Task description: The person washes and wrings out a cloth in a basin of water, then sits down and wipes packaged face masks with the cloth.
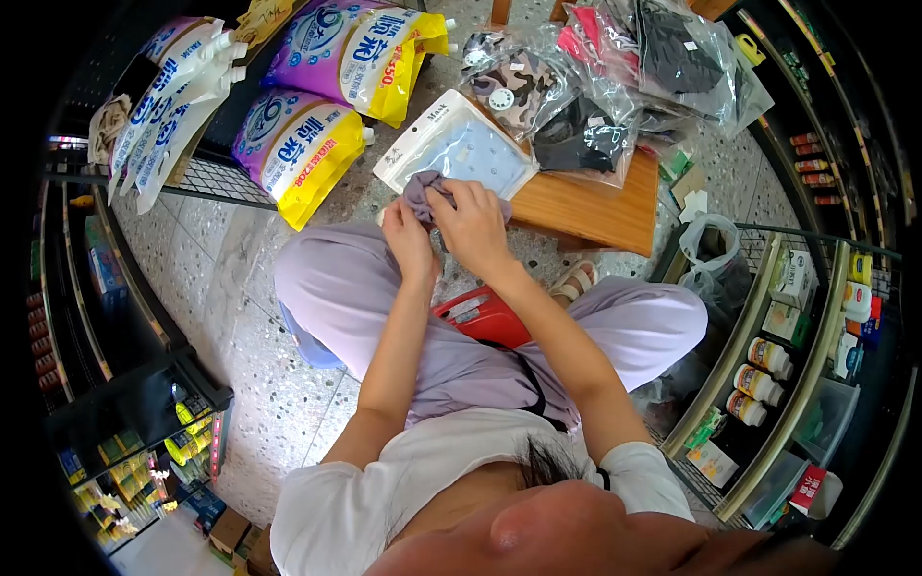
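Note:
A bunched greyish-purple cloth (423, 195) is pinched between my left hand (411, 240) and my right hand (473, 228), above my lap. The fingers of both hands are curled on it. Just beyond the cloth lies a flat packet marked "Mask" (459, 144) with a pale blue patterned item inside, resting partly on a wooden stool (595, 206). Clear bags holding a camouflage item (514, 86) and a black item (584, 136) overlap at the stool's far side.
Purple and yellow detergent bags (300, 149) stand at the far left by a wire rack (216, 178). A red object (485, 317) lies between my legs. Shelves with white bottles (759, 384) curve along the right, and dark shelves (115, 317) line the left.

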A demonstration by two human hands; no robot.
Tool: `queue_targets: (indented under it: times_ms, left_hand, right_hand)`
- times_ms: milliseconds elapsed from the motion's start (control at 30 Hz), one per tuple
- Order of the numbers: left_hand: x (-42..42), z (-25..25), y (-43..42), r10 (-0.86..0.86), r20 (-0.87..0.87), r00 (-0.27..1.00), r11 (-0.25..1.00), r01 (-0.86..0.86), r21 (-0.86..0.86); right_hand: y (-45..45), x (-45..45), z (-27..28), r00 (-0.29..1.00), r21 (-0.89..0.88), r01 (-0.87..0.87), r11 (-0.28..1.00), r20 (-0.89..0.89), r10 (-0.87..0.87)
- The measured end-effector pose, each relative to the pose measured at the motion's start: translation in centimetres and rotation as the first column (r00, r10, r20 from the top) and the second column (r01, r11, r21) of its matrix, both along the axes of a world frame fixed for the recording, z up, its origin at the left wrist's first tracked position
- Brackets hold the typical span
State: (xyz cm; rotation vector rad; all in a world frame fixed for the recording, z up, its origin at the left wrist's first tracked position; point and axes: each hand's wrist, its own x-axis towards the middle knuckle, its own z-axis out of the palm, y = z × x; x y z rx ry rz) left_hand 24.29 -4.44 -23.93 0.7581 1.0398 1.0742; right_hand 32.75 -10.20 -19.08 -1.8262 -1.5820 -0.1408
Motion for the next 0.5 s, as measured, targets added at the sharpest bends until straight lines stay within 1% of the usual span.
queue_targets:
  times_ms: [67,167,267,333,367,467,500]
  left_hand:
    - [-0.7,-0.4,-1.0,-0.065,0.067,0.996,0.989,0.073,-0.126]
    - [-1.1,-2.1,-2.1,-0.163,0.089,0.983,0.946,0.181,-0.269]
    - [-1.6,-5.2,-2.3,-0.237,-0.090,0.967,0.971,0.231,-0.068]
    - [-1.8,-4.6,-2.0,-0.252,-0.322,0.913,0.955,0.289,0.070]
    - [-1.8,-4.3,-1.9,-0.239,-0.433,0.869,0.936,0.324,0.133]
    - [-1.5,-1.9,-2.3,-0.256,-0.400,0.880,0.942,0.320,0.102]
    - [-1.4,-1.2,-2.3,-0.244,-0.416,0.876,0.940,0.319,0.120]
  right_hand:
    - [0.1,0.1,-0.6,1.000,0.000,-0.010,1.000,0.019,0.010]
    - [-0.2,0.5,-1.0,1.000,-0.008,-0.025,1.000,0.015,0.025]
    - [-0.2,0.7,-1.2,0.999,-0.010,-0.023,1.000,0.025,0.023]
    - [-0.1,0.7,-1.2,0.999,-0.009,-0.002,1.000,0.032,0.002]
    - [0.0,0.9,-1.2,0.999,-0.018,0.037,0.999,0.035,-0.036]
    - [0.3,2.0,-1.0,0.990,-0.050,0.136,0.989,0.047,-0.134]
    - [0.4,2.6,-1.0,0.986,-0.060,0.162,0.985,0.055,-0.159]
